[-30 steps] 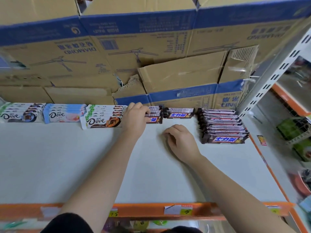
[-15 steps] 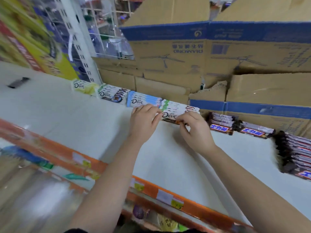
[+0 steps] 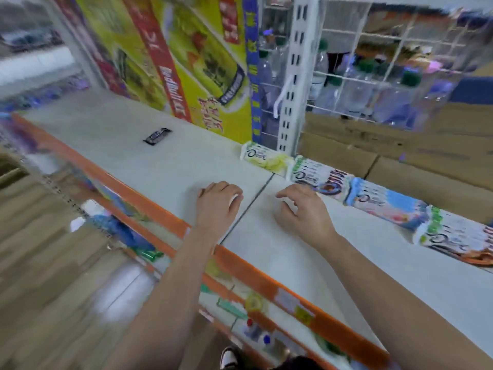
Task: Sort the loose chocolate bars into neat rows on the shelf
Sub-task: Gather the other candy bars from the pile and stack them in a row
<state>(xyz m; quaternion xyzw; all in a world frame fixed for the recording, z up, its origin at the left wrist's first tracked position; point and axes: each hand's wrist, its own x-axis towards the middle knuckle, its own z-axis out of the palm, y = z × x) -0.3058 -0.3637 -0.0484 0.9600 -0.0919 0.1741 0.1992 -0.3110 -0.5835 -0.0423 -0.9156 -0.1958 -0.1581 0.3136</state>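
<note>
A single dark chocolate bar (image 3: 156, 136) lies loose on the white shelf (image 3: 112, 134), far to the left of both hands. Stacks of Dove bars run along the back: a yellow stack (image 3: 264, 157), a brown one (image 3: 318, 176), a blue one (image 3: 384, 200) and a green-edged one (image 3: 453, 233). My left hand (image 3: 217, 206) hovers over the shelf with fingers loosely curled, holding nothing. My right hand (image 3: 304, 209) is just in front of the brown Dove stack, fingers relaxed and spread, holding nothing. The view is blurred by motion.
An orange price rail (image 3: 240, 268) edges the shelf front. A white slotted upright (image 3: 292, 76) and wire grid (image 3: 373, 62) stand behind. Yellow and red cartons (image 3: 186, 62) lean at the back left; brown cardboard boxes (image 3: 400, 153) sit behind the Dove stacks. Lower shelves hold goods.
The view has swung left, away from the dark bar stacks. Both hands let go of the green-edged Dove stack and moved left along the shelf. The lone dark bar came into view.
</note>
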